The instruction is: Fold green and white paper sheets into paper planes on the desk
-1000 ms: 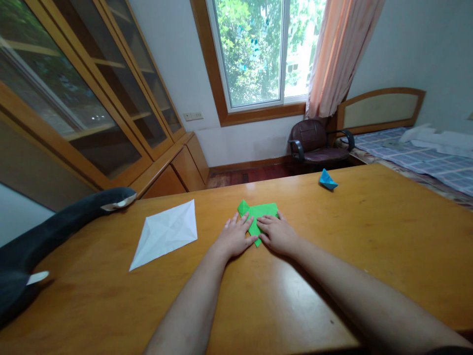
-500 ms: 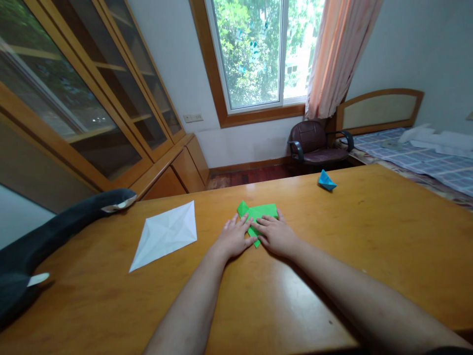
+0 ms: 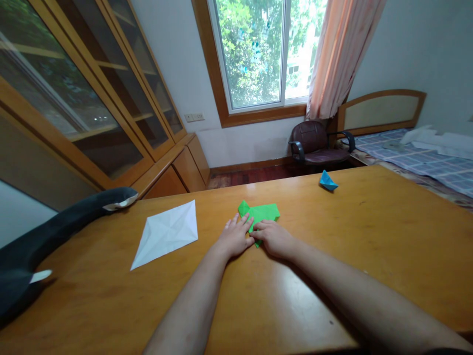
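A folded sheet of green origami paper [image 3: 264, 212] lies on the wooden table [image 3: 236, 315] in front of me, with a small pointed flap at its upper left. My left hand [image 3: 235, 237] rests flat on its left side, fingers spread over the paper. Over the lower right part, my right hand [image 3: 275, 239] has its fingers bent and drawn together on the paper. Its fingertips meet the left hand's thumb near the bottom point. Both hands hide the lower middle of the green paper.
To the left lies a creased white paper sheet [image 3: 168, 234]. A blue paper boat [image 3: 327, 181] stands near the far edge. On the left side rests a dark, curved plush-like object [image 3: 70, 222]. Beyond the table are a chair [image 3: 318, 143], a bed and a glass-door cabinet.
My right hand's fingers have curled in from lying stretched across the green paper, uncovering its right edge. The left hand stays in place. The view has shifted slightly.
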Available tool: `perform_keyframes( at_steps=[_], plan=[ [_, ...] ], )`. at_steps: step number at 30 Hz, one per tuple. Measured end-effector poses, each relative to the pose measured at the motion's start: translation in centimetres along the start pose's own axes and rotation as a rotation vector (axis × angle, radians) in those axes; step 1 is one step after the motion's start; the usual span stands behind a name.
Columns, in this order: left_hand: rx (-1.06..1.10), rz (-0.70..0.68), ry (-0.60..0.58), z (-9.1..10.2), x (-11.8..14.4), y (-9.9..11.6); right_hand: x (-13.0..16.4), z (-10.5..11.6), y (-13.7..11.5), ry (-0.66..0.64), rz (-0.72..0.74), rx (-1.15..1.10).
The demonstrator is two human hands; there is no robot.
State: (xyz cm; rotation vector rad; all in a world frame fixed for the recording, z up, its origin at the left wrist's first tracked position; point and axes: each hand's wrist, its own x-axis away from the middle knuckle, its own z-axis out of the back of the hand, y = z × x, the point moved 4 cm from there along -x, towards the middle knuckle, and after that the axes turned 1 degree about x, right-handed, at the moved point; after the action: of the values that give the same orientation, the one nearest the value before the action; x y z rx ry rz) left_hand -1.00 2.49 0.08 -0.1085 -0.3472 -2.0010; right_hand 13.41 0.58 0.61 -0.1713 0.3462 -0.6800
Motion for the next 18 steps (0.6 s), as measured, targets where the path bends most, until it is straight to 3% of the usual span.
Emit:
perform_keyframes(
  at_steps=[18],
  plan=[
    [0.003,-0.001,0.02,-0.15,-0.09,-0.06,-0.35,0.16,-0.69,-0.103,-0.097,0.054]
  ],
)
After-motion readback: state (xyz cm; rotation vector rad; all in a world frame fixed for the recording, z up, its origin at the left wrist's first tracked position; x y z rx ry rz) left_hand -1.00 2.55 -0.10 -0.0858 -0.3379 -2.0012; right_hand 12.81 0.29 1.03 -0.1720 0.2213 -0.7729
